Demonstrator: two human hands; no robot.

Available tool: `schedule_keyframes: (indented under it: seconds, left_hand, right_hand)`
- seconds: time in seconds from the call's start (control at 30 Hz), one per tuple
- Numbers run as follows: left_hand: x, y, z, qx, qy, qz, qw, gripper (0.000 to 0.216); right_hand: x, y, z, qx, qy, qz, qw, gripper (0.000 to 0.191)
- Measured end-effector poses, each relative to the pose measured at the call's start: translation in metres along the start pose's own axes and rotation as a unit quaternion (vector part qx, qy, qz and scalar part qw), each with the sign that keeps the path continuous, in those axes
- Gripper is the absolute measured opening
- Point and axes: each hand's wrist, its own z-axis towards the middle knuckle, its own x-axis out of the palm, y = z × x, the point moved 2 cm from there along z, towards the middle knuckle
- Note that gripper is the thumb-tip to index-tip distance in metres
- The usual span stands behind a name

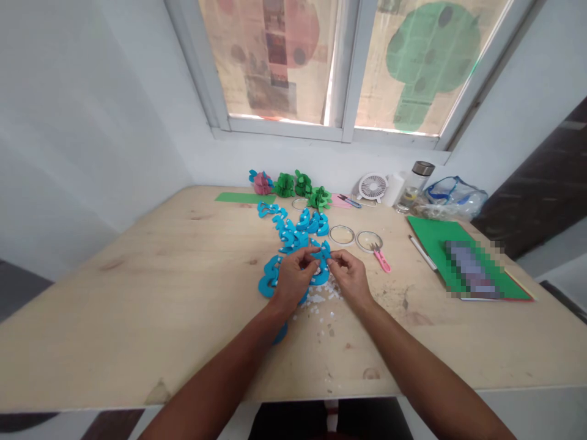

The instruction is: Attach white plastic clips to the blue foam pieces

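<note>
Between my hands is a curled blue paper cutout [322, 276] with small white pieces on it. My left hand [296, 273] pinches its left side, fingers closed. On the right edge of the same cutout, my right hand [351, 275] has thumb and fingers pressed together. More blue paper cutouts [293, 235] lie in a cluster just beyond my hands, many with white bits on them. Another blue cutout [267, 286] lies left of my left hand, partly covered by it. White paper scraps [317, 299] are scattered on the table below my hands.
Two tape rolls [342, 235] and pink-handled thread snips [381, 258] lie right of the cutouts. Along the wall stand green paper flowers [302, 183], a pink one [263, 183], a white fan [373, 187] and a glass bottle [414, 188]. Green sheets [433, 235] and a pen [422, 253] lie right.
</note>
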Motion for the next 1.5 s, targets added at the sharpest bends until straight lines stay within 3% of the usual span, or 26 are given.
schedule_keyframes:
  seconds: [0.27,0.43,1.03,1.5]
  left_hand:
    - [0.0,-0.006,-0.003,0.01,0.003,-0.013,1.0,0.037]
    - [0.0,-0.006,-0.004,0.021,0.002,-0.009,1.0,0.036]
    - [-0.001,-0.013,-0.008,0.1,0.012,0.072,0.992,0.034]
    - [0.0,-0.013,-0.009,0.118,0.013,0.087,0.989,0.033]
  right_hand:
    - [0.006,-0.014,0.002,0.114,-0.016,0.182,0.977,0.018]
    - [0.006,-0.014,0.003,0.151,-0.037,0.235,0.96,0.017]
    - [0.004,-0.006,0.001,0.132,-0.039,0.208,0.968,0.015]
    - [0.001,0.005,0.002,0.108,-0.042,0.182,0.976,0.017]
